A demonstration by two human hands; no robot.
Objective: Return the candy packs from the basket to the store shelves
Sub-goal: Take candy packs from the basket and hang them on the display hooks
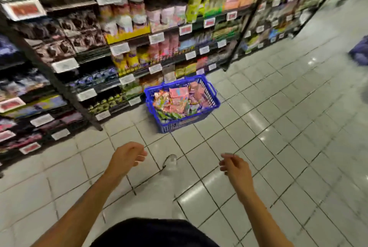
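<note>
Along the left, store shelves [127, 28] packed with blurred snack packs. Tiled floor [278, 127] beside them. Blue basket [201, 118] on floor, just beside the bottom shelf, full of candy packs [177, 101]. Left hand [127, 157] and right hand [236, 167] near camera, fingers loosely curled, holding nothing.

The blue basket [182, 122] stands upright on the tiled floor at 12 o'clock, just beside the foot of the shelves [95, 51]. Candy packs [175, 101], pink, orange and green, lie jumbled and heaped inside it. The shelves run from 9 to 1 o'clock, stocked with blurred packets.
</note>
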